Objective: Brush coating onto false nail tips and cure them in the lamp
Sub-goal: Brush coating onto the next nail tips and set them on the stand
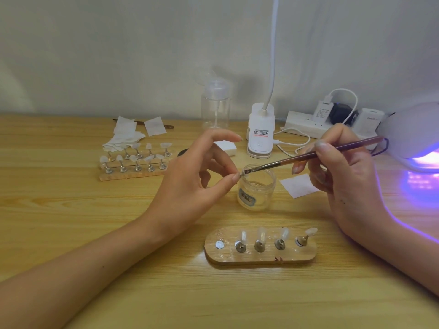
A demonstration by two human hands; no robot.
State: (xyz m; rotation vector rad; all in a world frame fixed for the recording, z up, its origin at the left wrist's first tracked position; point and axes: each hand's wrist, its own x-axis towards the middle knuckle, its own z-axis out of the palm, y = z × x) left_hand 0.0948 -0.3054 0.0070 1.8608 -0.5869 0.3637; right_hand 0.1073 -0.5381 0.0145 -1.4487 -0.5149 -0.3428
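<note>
My left hand (pixel 190 176) pinches a small nail tip holder (pixel 242 175) between thumb and forefinger, just above an open clear jar (pixel 256 188). My right hand (pixel 344 172) grips a reddish-brown brush (pixel 316 154); its bristles touch the pinched tip over the jar's mouth. A rounded wooden stand (pixel 261 256) near me carries several clear nail tips on metal holders, with one bare magnet spot at its left end. The white curing lamp (pixel 413 131) at the far right glows purple.
A second wooden stand (pixel 133 174) with several nail tips sits at the left, behind it a pile of white wipes (pixel 126 136). A clear pump bottle (pixel 215 108), a clip desk lamp (pixel 260 134), a power strip (pixel 308 125) and a white paper square (pixel 299 186) lie around.
</note>
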